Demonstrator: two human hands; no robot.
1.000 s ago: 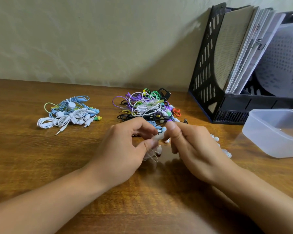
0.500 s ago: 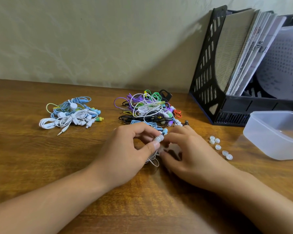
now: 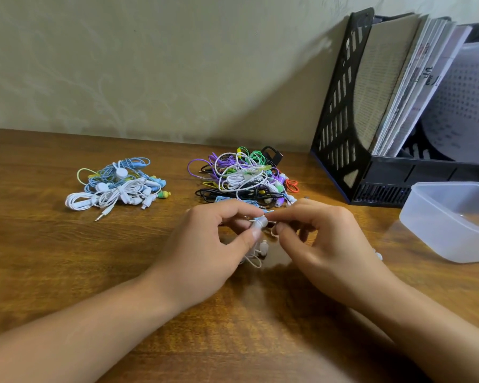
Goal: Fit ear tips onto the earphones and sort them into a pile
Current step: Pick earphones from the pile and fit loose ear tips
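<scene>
**Ear-tip fitting: partly done, larger share outstanding**

A white earbud (image 3: 261, 223) is held in a pinch between thumb and forefinger of the left hand (image 3: 205, 250), just above the desk (image 3: 53, 272). The right hand (image 3: 324, 244) is brought up against it, its fingers curled in a closed pinch at the bud's end. An ear tip is judged to be in that grip, but it is too small to be confirmed. The rest of the white cable (image 3: 256, 255) is seen hanging below the hands.

To the left, a small pile of blue and white earphones (image 3: 116, 189) is set well apart; it is taken to be the finished lot. A larger tangled heap of mixed colours (image 3: 244, 178) lies just beyond the hands and is judged still to be fitted. One loose ear tip (image 3: 378, 255) is visible near the right wrist, beside a translucent plastic tub (image 3: 454, 219).

The task is assessed as well short of half complete.
</scene>
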